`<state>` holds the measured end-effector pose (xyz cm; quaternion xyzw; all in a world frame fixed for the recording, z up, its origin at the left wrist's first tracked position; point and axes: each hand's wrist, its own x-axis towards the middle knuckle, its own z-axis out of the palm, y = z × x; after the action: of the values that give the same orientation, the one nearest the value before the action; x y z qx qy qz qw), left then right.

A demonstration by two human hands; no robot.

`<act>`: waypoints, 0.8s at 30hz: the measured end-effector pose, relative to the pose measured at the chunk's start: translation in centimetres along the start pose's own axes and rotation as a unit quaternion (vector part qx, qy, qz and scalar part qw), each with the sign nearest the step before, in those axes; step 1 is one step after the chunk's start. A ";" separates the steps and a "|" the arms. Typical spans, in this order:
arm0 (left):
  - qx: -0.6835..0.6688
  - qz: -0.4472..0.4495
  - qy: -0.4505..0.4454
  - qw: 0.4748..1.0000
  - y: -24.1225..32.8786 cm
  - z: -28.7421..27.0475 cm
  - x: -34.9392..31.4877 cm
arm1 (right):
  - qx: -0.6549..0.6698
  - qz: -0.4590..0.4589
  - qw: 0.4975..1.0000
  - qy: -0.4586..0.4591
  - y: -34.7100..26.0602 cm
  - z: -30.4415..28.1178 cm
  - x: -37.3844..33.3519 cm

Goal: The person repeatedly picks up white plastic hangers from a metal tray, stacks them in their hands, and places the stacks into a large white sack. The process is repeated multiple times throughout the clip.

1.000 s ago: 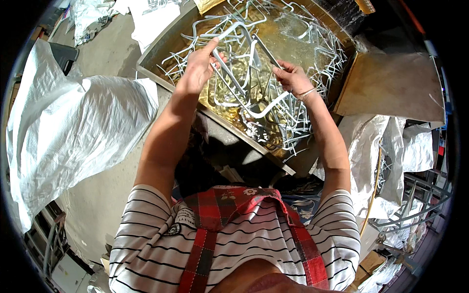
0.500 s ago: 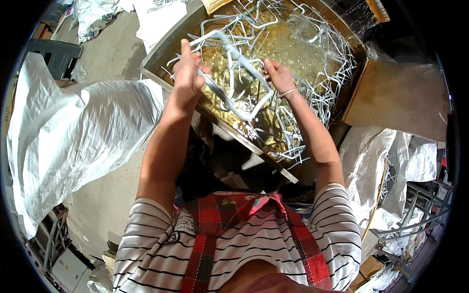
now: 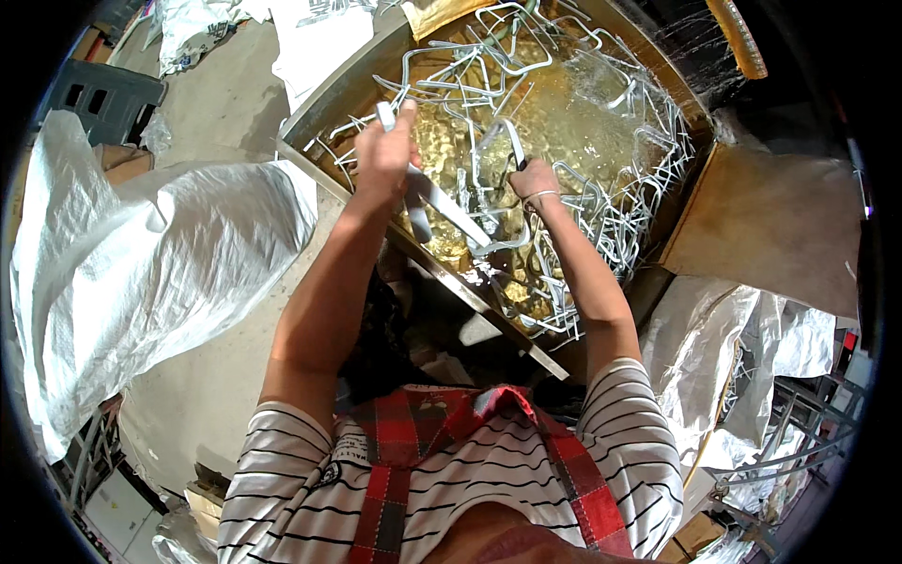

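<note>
Both of my hands are over a metal tank [image 3: 460,289] of yellowish, rippling liquid. My left hand [image 3: 381,162], by the tank's left side, is closed around pale grey bent metal rods [image 3: 453,212]; one end sticks up past the thumb, and other lengths slant down toward the near edge. My right hand [image 3: 536,181] is closed in a fist on a bent rod that curves up and over to its left. Motion blurs the held pieces, so I cannot tell whether both hands grip the same one. Similar bent rods [image 3: 631,193] lie tangled along the tank's right side and far end.
A large white woven sack [image 3: 178,235] stands at the left. Right of the tank is a brown board [image 3: 766,221], with pale sacks [image 3: 700,329] below it. Water sprays near a yellowish bar [image 3: 738,38] at the far right.
My left hand has moved slightly right and nearer, its fingers now wrapped round the rods. My right hand has come nearer and closed into a fist. The held rods have swung lower.
</note>
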<state>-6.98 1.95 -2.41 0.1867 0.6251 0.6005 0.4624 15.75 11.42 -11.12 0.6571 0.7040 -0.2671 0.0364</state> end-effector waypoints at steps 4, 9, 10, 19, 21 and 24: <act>0.004 -0.042 -0.049 0.998 -1.1 2.5 -0.8 | 0.122 -0.110 0.985 0.061 -4.0 -1.8 -4.9; -0.046 -0.102 -0.096 0.989 -0.3 2.7 -1.7 | 0.123 -0.332 0.934 0.047 -8.6 -4.2 -10.5; -0.008 -0.094 -0.081 0.992 -0.4 2.0 -1.2 | 0.093 -0.382 0.917 0.068 -8.8 -4.4 -10.6; 0.019 -0.065 0.030 0.997 0.9 -1.7 -0.2 | -0.117 -0.260 0.937 0.202 -6.5 -1.5 9.7; 0.001 -0.082 0.040 0.996 1.1 -1.4 -0.3 | -0.132 -0.259 0.935 0.202 -6.2 1.5 14.9; -0.009 -0.072 0.057 0.996 0.1 -2.2 0.3 | -0.158 -0.256 0.939 0.168 -7.2 4.9 18.2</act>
<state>-8.91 0.95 -2.69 0.1027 0.6567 0.5808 0.4700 5.04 25.87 -20.28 0.4758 0.8774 -0.0385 -0.0489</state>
